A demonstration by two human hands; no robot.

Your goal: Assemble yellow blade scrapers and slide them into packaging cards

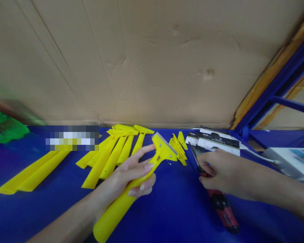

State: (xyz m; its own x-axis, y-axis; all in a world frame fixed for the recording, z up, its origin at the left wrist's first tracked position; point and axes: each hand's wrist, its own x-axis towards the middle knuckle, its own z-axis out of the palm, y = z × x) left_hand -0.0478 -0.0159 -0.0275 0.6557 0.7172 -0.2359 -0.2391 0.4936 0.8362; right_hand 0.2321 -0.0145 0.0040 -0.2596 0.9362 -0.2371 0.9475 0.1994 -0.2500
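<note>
My left hand (139, 175) is wrapped round the long handle of a yellow scraper (116, 209), held tilted with its head up and to the right. A metal blade (164, 140) lies along the head's edge, and two screw heads show on the yellow plate. Just beside the head, a small loose screw (169, 164) lies on the blue table. My right hand (214, 167) is closed on a red-and-black screwdriver (224, 211), its handle slanting down to the right; a thin dark tip shows above the fingers, partly hidden.
Several yellow scraper handles (111, 155) lie left of centre on the blue table (167, 212). Small yellow plates (178, 146) are heaped near flat black-and-white boxes (215, 140). A white device with a cable (291, 162) sits right, by a blue frame (276, 91). Cardboard (154, 67) stands behind.
</note>
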